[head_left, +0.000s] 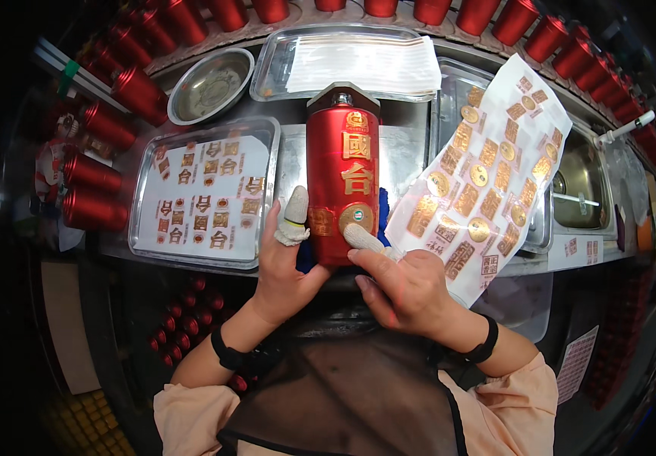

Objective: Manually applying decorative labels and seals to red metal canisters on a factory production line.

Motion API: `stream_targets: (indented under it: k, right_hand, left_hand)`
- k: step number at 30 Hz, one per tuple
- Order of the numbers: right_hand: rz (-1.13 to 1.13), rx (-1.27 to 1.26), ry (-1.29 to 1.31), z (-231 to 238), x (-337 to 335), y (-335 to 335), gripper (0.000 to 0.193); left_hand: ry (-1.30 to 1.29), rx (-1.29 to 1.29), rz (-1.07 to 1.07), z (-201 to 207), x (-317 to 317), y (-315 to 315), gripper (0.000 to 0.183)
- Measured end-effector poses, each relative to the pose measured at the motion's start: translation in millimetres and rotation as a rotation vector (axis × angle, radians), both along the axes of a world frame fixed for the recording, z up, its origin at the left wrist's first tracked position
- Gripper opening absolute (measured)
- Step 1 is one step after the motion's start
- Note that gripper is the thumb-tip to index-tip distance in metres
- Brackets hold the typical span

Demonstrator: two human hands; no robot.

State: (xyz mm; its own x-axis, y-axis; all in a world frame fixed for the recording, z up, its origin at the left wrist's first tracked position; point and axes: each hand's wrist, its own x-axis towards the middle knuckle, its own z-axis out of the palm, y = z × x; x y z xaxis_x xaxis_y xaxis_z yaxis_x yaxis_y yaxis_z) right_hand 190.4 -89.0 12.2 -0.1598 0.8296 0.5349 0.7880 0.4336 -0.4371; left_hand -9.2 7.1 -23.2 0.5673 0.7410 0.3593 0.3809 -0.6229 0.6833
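A tall red bottle [341, 171] with gold emblems and a silver neck lies lengthwise in the middle, its base toward me. My left hand [284, 266] grips its lower left side, thumb in a white finger cot pressed on the red surface. My right hand [406, 285] holds the lower right, its cotted index fingertip pressing a round gold sticker [356, 217] near the base. That hand also pinches a white sheet of gold stickers [487, 163], which fans up to the right. A blue cloth [382, 215] shows behind the bottle.
A metal tray [205, 194] of gold stickers on white sheets lies at the left. Behind are a round steel bowl [211, 85] and a tray with white paper [350, 62]. Rows of red bottles [107, 125] line the left and far rim. A steel sink [580, 186] sits right.
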Motion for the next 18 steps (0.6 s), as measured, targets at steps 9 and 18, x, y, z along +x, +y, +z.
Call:
stream_targets:
  k: [9, 18]
  right_hand:
    - [-0.082, -0.036, 0.518, -4, 11, -11, 0.022]
    - [-0.241, -0.468, 1.074, -14, 27, 1, 0.018]
  left_hand:
    - [0.040, 0.194, 0.009, 29, 21, -2, 0.104]
    - [0.143, 0.040, -0.049, 16, 3, 10, 0.103]
